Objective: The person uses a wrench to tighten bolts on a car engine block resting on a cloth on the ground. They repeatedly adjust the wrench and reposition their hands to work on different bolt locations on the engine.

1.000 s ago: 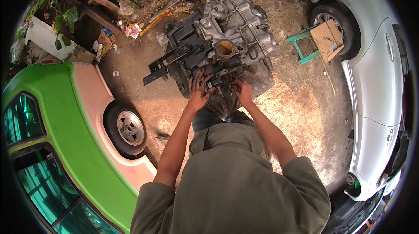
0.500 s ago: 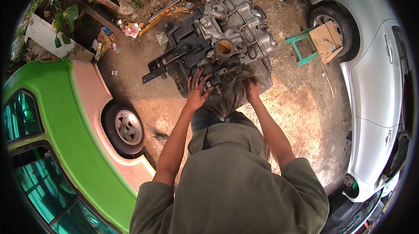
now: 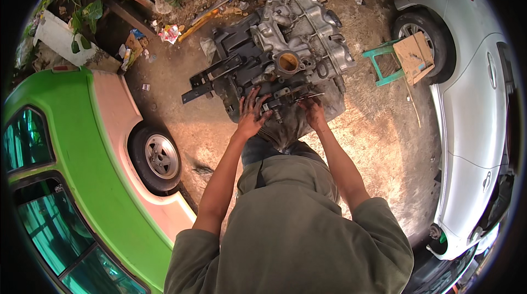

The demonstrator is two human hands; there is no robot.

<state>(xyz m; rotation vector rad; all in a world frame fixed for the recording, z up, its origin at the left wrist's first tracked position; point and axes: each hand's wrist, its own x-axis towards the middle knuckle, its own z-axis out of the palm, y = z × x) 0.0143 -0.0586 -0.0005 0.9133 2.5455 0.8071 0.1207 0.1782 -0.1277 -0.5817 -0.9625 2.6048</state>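
Note:
An engine with grey metal castings and a round throttle opening lies on the ground in front of me. My left hand rests on its near side, fingers spread over the dark parts beside a small fitting. Close to the engine's near right part, my right hand is closed on a thin metal tool, which lies roughly crosswise above the fingertips. Its exact kind is too small to make out. Dark, dirty material hangs at the engine's near end, between my hands.
A green and pink car stands at left, a silver car at right. Near the silver car's wheel, a green stool bears a piece of cardboard. A dark metal bracket juts from the engine's left. Litter lies along the far edge.
The view has shifted slightly. My right hand has tilted a little, and the thin tool shows more clearly above its fingers. My left hand stays on the engine.

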